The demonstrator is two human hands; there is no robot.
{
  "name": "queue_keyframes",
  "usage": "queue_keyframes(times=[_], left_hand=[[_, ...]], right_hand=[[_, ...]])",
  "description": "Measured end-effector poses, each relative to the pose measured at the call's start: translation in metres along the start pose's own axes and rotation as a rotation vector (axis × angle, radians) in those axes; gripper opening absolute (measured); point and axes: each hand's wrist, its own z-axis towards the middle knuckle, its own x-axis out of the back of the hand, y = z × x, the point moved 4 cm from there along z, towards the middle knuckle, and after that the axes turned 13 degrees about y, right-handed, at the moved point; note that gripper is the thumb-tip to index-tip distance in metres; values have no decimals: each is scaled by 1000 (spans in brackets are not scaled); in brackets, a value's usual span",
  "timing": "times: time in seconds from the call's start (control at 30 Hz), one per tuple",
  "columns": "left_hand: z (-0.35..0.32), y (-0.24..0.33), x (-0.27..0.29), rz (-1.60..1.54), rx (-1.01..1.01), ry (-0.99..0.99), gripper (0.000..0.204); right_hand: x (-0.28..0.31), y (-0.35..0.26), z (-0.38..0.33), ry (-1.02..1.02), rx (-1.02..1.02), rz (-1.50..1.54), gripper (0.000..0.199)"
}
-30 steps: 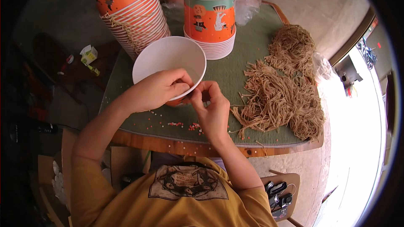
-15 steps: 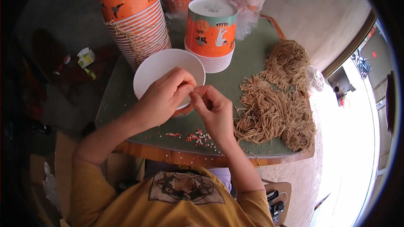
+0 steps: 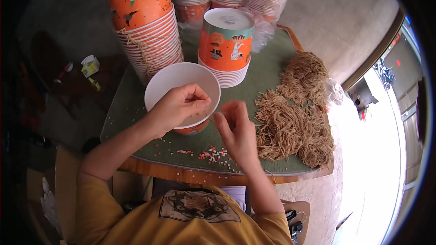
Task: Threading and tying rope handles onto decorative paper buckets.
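Left hand [image 3: 175,109]: fingers pinched at the rim of the white bowl [image 3: 181,84], rim apparently gripped.
Right hand [image 3: 236,129]: half-curled just beside the bowl; grasp couldn't be told.
Progress: bowl seen empty; string pile [image 3: 295,118] untouched right of that hand; beads [image 3: 213,154] scattered below both.

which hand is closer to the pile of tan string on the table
The right hand. It sits just left of the string pile, close to its nearest strands. The left hand rests over the rim of the white-lined paper bucket, farther left.
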Motion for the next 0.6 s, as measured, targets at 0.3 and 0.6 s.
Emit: queue_keyframes(times=[0.3, 0.6], left_hand=[[-2, 1, -12, -30, -37, -93, 16], [-6, 2, -22, -65, 79, -182, 19]], right_hand=[[3, -25, 27, -489, -285, 187, 16], [1, 6, 45, -286, -149, 145, 11]])
